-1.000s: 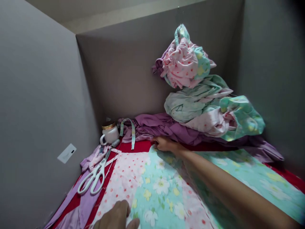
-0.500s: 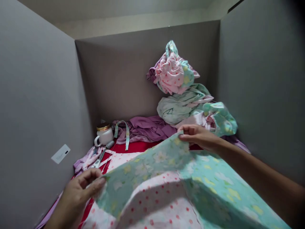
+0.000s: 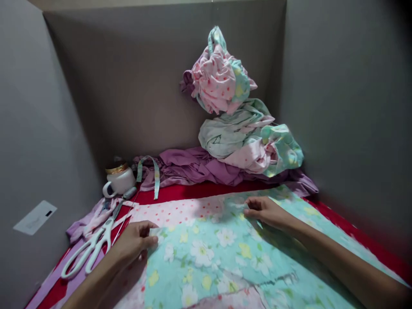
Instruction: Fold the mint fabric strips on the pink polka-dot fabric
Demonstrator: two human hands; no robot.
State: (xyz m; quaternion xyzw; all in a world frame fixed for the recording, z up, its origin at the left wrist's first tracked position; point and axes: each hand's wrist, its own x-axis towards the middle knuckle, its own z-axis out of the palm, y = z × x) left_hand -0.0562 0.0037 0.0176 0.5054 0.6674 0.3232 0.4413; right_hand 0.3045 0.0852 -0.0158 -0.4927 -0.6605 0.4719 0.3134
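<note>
A mint floral fabric piece (image 3: 206,253) lies spread over a larger cloth that has pink dotted fabric (image 3: 180,211) and more mint floral fabric. My left hand (image 3: 140,240) pinches its far left corner between thumb and fingers. At its far right corner, my right hand (image 3: 260,211) pinches the edge in the same way. Near the bottom, a dark seam joins the floral fabric to a pink dotted part. White-handled scissors (image 3: 93,249) rest just left of my left hand, on purple cloth.
A white mug-shaped jar (image 3: 120,180) with a gold lid stands at the back left. Purple cloth (image 3: 193,165) and a pile of bunched fabric (image 3: 238,133) line the back. Red cloth (image 3: 180,192) covers the surface. Grey panels (image 3: 144,86) enclose three sides.
The floral piece has come down from a raised, tilted position to lie flat on the cloth. Both hands have lowered with it, still pinching its corners. The view has tilted down, showing the scissors more fully.
</note>
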